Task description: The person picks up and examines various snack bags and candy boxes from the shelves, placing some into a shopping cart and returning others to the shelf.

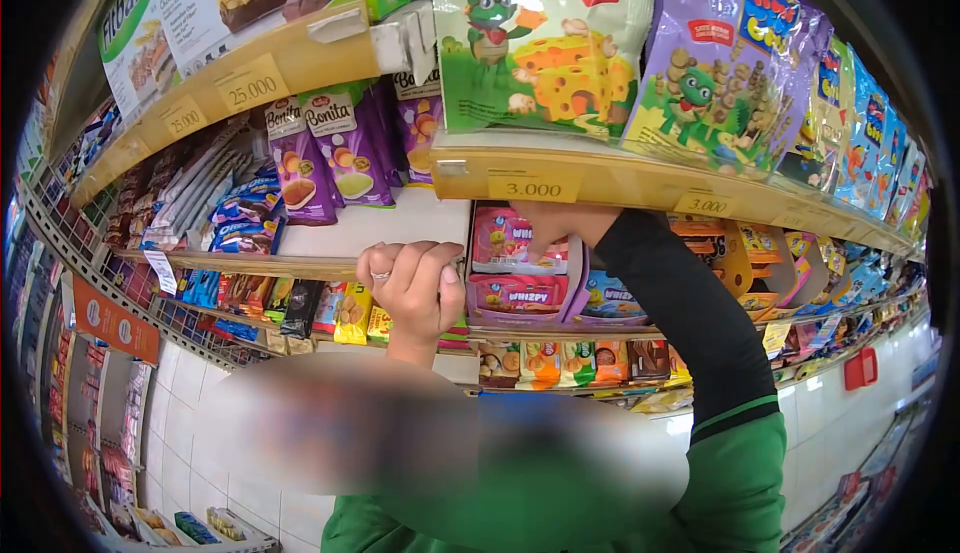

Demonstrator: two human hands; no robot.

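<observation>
My right hand (560, 223), in a black sleeve under a green shirt, reaches up beneath the yellow shelf edge (535, 188). Its fingers grip the top of a pink Whizzy pack (500, 243) that stands above another pink Whizzy box (515, 295). My left hand (412, 288), with a ring on one finger, is curled into a fist just left of those packs, against the white shelf board (400, 223). Nothing shows inside the fist.
Green and purple snack bags (545, 43) hang over the shelf above, priced 3.000. Purple Bonita packs (345, 148) and blue Oreo packs (245, 213) stand to the left. Small snack boxes (560, 363) fill the shelf below. White tiled floor (850, 433) lies along the aisle.
</observation>
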